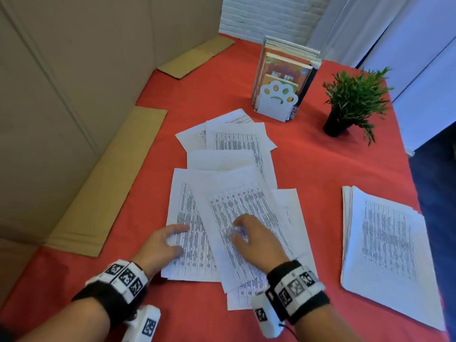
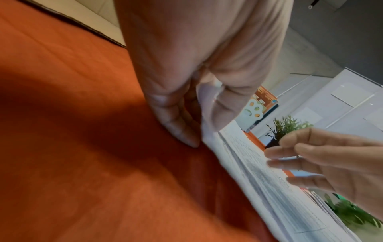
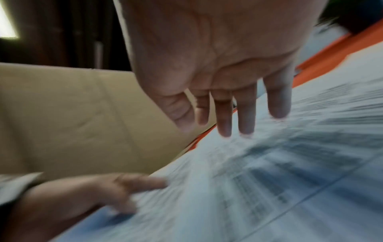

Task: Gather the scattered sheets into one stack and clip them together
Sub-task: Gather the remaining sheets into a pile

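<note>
Early stage — sheets (image 1: 222,193) lie fanned, no clip seen. Left hand (image 1: 161,241) pinches sheet edge; right hand (image 1: 256,239) spread flat on top. Squaring, clipping remain.

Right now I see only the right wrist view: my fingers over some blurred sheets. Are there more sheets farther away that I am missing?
Observer: Yes. In the head view, more scattered sheets lie beyond your right hand, toward the bookend.
Operator: Is there anything on my right side?
Observer: A separate pile of paper lies apart from the others on the tablecloth, near its right edge.
Operator: What is the left hand doing?
Observer: In the left wrist view, the left hand appears to pinch the left edge of the near sheets between thumb and fingers.
</note>
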{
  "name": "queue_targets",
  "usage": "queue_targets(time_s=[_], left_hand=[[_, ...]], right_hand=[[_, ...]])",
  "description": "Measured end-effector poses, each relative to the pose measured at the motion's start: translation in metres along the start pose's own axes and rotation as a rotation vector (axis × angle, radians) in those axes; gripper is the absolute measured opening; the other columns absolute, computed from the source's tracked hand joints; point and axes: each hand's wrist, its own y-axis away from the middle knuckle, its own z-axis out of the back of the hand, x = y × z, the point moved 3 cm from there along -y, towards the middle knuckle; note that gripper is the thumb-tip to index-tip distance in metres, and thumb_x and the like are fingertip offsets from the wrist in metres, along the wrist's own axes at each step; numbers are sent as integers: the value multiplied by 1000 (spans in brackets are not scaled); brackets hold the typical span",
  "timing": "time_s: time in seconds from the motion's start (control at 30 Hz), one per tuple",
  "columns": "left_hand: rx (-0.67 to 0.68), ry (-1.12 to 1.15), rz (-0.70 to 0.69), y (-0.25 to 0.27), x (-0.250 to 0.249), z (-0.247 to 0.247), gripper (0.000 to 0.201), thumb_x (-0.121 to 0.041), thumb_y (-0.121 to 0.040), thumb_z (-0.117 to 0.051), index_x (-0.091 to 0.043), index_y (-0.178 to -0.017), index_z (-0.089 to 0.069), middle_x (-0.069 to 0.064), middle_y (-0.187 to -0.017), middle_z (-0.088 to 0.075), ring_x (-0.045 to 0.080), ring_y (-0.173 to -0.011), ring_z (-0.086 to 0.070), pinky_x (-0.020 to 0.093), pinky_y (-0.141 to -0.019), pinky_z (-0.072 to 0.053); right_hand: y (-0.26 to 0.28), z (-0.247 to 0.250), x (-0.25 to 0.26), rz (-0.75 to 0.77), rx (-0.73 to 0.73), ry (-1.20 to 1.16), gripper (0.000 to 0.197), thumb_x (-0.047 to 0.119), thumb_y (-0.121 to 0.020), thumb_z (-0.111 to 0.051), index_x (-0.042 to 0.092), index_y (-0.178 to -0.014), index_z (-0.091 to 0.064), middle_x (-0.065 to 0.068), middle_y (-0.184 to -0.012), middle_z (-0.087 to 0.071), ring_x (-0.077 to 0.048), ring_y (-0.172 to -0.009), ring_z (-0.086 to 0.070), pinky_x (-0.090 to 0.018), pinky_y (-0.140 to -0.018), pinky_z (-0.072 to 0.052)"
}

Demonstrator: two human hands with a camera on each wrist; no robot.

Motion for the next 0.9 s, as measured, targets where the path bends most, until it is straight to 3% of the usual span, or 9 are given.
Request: queue_targets(time_s=[0.07,0.17,0.27,0.4,0.47,0.53,0.63,0.8,0.9], left_hand=[[-60,8,-79,3,-8,-1,55,2,-80,-62,-32,-122,-52,-7,-124,-54,13,-113,-54,28,-97,-44],[-96,87,-127,0,-18,-6,102,11,-78,-61,-38,-145,-4,-10,-130,-46,11,-119,-49,29,-100,-40],[-118,64,-74,-10,-22,-17,106,7,-81,-60,-31,-146,14,-2,-146,-34,16,-132,-39,30,-107,-32],[-95,-58,-107,-24,-32,-39,83,-18,-92,-54,-16,-150,5,3,-158,-12,17,-145,-16,25,-114,-12],[-51,-44,-187,-28,-40,-50,84,-15,-86,-62,-17,-149,-6,1,-153,-29,15,-138,-31,33,-116,-23],[-14,-53,-240,-31,-47,-57,81,2,-81,-63,-22,-146,-20,-4,-137,-47,12,-123,-47,35,-109,-37],[21,-37,-244,-35,-57,-60,75,9,-82,-56,-27,-141,-27,-3,-128,-52,16,-115,-53,28,-92,-46],[61,-4,-216,-52,-77,-60,32,-15,-95,-47,-15,-127,-46,-5,-104,-56,10,-94,-54,11,-69,-42],[-197,-6,-198,-88,-84,-47,21,-26,-93,-47,-16,-93,-65,9,-111,-58,23,-107,-53,29,-92,-46]], right_hand=[[-11,14,-33,-174,-218,120,39,34,-88,-54,27,-127,-50,4,-137,-50,-15,-125,-46,-36,-105,-37],[-7,31,-79,-637,-358,161,58,34,-83,-55,33,-138,-37,-4,-155,-20,-31,-142,-18,-56,-112,-17],[-3,32,-92,-768,-343,29,70,34,-83,-54,27,-145,-21,-9,-153,-19,-36,-135,-25,-54,-108,-25],[-16,26,-79,-623,-324,-72,75,24,-86,-55,18,-148,-14,-13,-143,-31,-36,-127,-34,-48,-103,-35],[-22,22,-72,-537,-282,-232,75,14,-86,-54,14,-149,-14,-12,-143,-30,-34,-132,-35,-43,-108,-33],[-26,22,-71,-504,-268,-314,71,10,-84,-57,11,-147,-22,-13,-141,-35,-32,-130,-39,-40,-109,-32],[-27,23,-89,-520,-364,-357,71,27,-68,-62,15,-134,-39,-14,-125,-53,-35,-116,-53,-51,-102,-42],[-16,41,-105,-556,-456,-665,72,5,-80,-64,20,-142,-29,-7,-116,-58,-27,-102,-61,-39,-94,-49],[-12,48,-112,-592,-545,-608,53,-1,-82,-56,14,-131,-43,0,-94,-60,-21,-84,-59,-28,-74,-45]])
